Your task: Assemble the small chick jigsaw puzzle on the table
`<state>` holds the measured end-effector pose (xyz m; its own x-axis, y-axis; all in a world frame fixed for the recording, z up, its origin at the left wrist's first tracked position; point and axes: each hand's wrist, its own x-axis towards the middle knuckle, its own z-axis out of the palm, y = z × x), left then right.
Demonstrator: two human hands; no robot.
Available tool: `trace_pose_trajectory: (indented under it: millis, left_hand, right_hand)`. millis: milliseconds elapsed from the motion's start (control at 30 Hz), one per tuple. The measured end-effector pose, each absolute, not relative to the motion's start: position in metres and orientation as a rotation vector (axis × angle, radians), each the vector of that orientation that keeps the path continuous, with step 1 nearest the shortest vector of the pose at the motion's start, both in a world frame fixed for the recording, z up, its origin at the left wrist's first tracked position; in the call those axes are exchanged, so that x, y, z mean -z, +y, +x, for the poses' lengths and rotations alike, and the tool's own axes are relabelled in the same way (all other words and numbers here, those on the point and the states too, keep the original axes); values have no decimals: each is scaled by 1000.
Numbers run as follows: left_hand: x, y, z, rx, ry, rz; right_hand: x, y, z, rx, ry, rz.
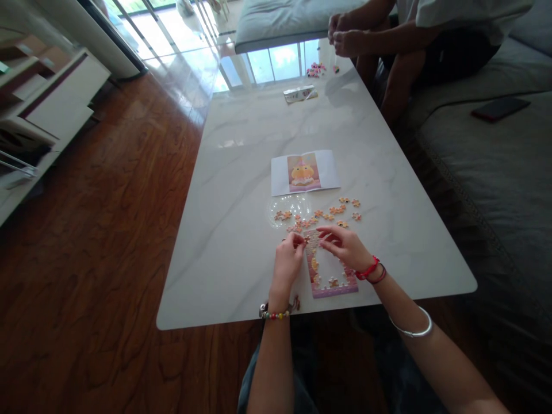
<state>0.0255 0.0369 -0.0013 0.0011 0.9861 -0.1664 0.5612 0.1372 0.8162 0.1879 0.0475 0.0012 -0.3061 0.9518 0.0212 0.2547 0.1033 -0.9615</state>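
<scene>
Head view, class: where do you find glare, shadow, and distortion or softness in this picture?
In the head view, the window is washed out and mirrored in the tabletop's far end; in the head view, bright specks gather around the leftmost loose puzzle pieces; in the head view, the sofa sits dim, while the shelf unit looks slanted and soft, likely lens distortion.

White marble-look table (pixel 233 172), glossy, grey-veined, rounded corners. Near edge carries a part-built jigsaw (pixel 334 292) with a hollow middle; loose jigsaw pieces (pixel 337 210) scattered just beyond it, then a creased picture sheet (pixel 304 172). Far end: whitish packet (pixel 301 94), small pinkish pile (pixel 316 70).
</scene>
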Motion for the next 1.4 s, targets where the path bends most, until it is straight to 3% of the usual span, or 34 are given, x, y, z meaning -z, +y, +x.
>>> trace_pose_trajectory:
  millis: [167, 400, 700, 1133, 1400]
  left_hand:
    - [-9, 32, 30, -753, 1148, 1192]
    - [-12, 33, 30, -905, 1207, 1015]
    - [-6, 37, 35, -972, 1227, 1093]
    - [-33, 88, 37, -1094, 1600, 2047]
    - [-50, 96, 38, -1157, 1793, 2251]
  right_hand:
    - [-5, 47, 189, -1593, -1486, -1103]
    - [-6, 48, 195, -1773, -1255, -1177]
    - [-8, 54, 192, -1504, -1257, -1232]
    - [-29, 102, 186, -1181, -1352, -1120]
    - [-55, 119, 182, -744, -1582, -1169]
